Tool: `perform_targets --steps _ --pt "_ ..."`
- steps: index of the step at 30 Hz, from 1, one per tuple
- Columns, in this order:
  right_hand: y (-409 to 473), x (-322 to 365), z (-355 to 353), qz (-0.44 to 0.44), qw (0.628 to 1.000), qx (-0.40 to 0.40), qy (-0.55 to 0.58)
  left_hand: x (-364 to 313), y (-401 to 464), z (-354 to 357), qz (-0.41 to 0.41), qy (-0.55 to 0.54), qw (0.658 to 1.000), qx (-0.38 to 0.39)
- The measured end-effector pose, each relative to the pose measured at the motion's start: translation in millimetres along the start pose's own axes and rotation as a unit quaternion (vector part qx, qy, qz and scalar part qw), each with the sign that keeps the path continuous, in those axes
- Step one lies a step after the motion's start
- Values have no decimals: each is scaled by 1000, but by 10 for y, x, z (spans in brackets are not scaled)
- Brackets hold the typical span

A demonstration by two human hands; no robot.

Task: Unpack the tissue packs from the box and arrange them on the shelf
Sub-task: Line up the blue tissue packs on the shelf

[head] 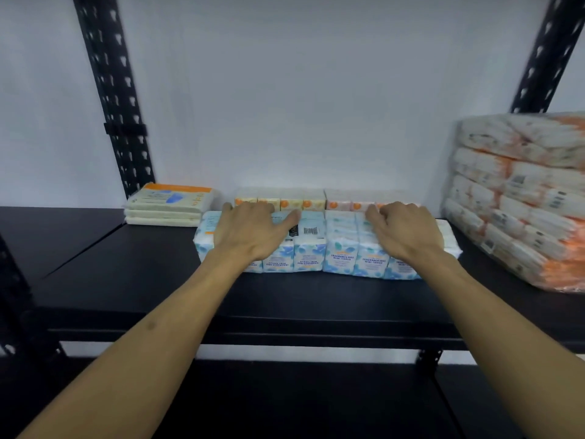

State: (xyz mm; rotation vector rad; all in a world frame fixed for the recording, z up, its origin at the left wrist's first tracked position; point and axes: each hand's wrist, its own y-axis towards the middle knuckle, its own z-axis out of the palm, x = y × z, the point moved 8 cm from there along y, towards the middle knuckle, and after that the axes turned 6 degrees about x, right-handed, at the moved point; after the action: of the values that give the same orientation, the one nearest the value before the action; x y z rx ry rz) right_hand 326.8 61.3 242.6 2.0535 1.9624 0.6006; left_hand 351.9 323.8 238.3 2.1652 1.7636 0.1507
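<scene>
Two blue-and-white multi-packs of mini tissues stand side by side on the black shelf. My left hand rests on top of the left blue pack, fingers spread and fairly straight. On the right blue pack lies my right hand, its fingers bent down over the pack's far top edge. Behind them, against the wall, stands a row of orange-and-white tissue packs. No box is in view.
A stack of flat cream packs with an orange band lies at the back left. A large wrapped bundle of orange-and-white packs fills the shelf's right end. Black perforated uprights stand at both back corners. A lower shelf shows below.
</scene>
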Motion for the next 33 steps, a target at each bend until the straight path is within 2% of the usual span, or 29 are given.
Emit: perform_targets --steps 3,7,10,13,16,20,25,27,30,31,33 --pt "-143 48 -85 -6 999 -48 -20 -17 -142 -23 14 22 998 -56" --pt "-501 117 -119 -37 984 -161 -68 -45 -459 47 34 70 989 -124" --pt "-779 142 -93 -63 978 -185 -71 -37 -661 86 60 60 981 -172" --pt "-1004 131 -77 -54 981 -179 -55 -31 -826 95 74 48 980 -177" --pt "-1145 130 -77 -46 988 -145 -32 -22 -970 76 74 47 982 -164" --pt "-983 92 -160 -34 999 -38 -8 -35 -945 -122 101 73 987 -106" --pt "-465 62 -397 -22 997 59 55 -59 -460 -431 94 -30 995 19" --pt "-320 50 -322 -21 995 89 42 -35 -265 -352 79 -24 996 43" --pt "-283 -32 25 29 981 193 18 36 -146 10 34 -7 990 139" --pt "-295 -63 94 43 978 204 17 58 -146 103 23 -7 988 156" --pt "-283 -86 115 42 982 180 27 82 -141 125 12 -19 991 136"
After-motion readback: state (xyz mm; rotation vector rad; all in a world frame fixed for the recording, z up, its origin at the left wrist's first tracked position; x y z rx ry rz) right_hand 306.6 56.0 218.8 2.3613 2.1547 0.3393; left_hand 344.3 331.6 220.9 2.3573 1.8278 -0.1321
